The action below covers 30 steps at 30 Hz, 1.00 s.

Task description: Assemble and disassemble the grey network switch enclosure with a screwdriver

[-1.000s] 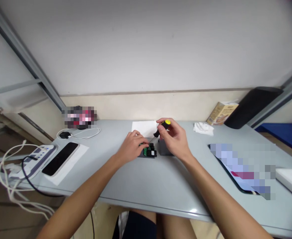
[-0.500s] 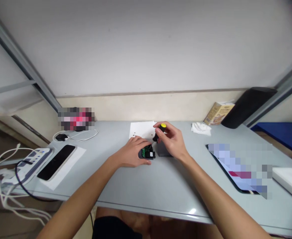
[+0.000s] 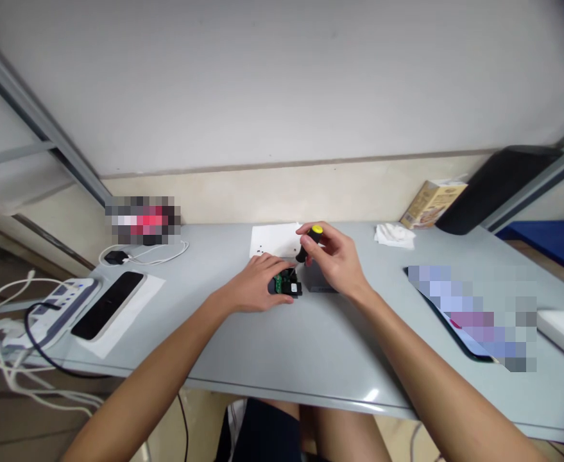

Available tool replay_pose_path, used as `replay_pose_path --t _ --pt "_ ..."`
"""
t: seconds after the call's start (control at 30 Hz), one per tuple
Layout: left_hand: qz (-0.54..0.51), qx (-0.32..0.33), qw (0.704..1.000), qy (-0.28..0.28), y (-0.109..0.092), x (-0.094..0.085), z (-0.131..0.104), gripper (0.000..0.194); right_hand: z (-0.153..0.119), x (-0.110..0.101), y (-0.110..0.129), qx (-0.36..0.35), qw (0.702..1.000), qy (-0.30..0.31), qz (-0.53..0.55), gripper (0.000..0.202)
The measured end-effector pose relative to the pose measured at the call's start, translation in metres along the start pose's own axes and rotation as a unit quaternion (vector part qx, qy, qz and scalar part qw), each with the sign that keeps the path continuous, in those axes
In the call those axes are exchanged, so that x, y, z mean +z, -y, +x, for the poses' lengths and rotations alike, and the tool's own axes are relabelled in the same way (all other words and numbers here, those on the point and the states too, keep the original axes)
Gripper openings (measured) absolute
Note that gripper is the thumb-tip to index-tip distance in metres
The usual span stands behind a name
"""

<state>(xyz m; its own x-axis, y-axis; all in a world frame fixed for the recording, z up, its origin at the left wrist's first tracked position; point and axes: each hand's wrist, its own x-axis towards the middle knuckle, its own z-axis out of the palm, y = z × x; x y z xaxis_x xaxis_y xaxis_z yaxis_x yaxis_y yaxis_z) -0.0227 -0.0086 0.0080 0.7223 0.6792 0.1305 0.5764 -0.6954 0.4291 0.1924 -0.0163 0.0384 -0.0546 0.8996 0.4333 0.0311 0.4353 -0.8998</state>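
In the head view, the left grip (image 3: 256,282) holds a green-and-black circuit board (image 3: 288,288) at the frame's centre, thumb at its lower edge. Right of centre, the right grip (image 3: 335,258) is closed round a yellow-capped black screwdriver (image 3: 310,244), its shaft slanting down-left to the board; tip contact is too small to tell. Just above, white paper (image 3: 282,236) bearing dark specks lies on the grey bench (image 3: 282,346).

Tilted screwdriver (image 3: 315,235); green circuit board (image 3: 280,282)
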Motion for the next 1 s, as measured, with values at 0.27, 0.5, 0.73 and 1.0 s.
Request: replay_pose_path --t 0.27,0.5,0.73,1.0 --pt "-0.001 0.014 1.0 -0.027 0.006 0.008 0.0 0.065 0.0 -0.005 0.01 -0.006 0.996 0.087 -0.022 0.022" --pt "-0.004 0.006 0.999 -0.041 0.005 0.012 0.002 0.064 0.002 -0.011 0.02 -0.013 0.988 0.145 -0.046 0.026" --pt "-0.015 -0.005 0.998 -0.054 0.002 0.017 0.004 0.061 0.003 -0.018 0.014 -0.029 0.986 0.158 -0.048 0.032" --pt "-0.017 -0.005 0.999 -0.046 0.001 0.015 0.004 0.062 0.007 -0.011 -0.002 -0.007 0.998 0.051 0.045 0.026"
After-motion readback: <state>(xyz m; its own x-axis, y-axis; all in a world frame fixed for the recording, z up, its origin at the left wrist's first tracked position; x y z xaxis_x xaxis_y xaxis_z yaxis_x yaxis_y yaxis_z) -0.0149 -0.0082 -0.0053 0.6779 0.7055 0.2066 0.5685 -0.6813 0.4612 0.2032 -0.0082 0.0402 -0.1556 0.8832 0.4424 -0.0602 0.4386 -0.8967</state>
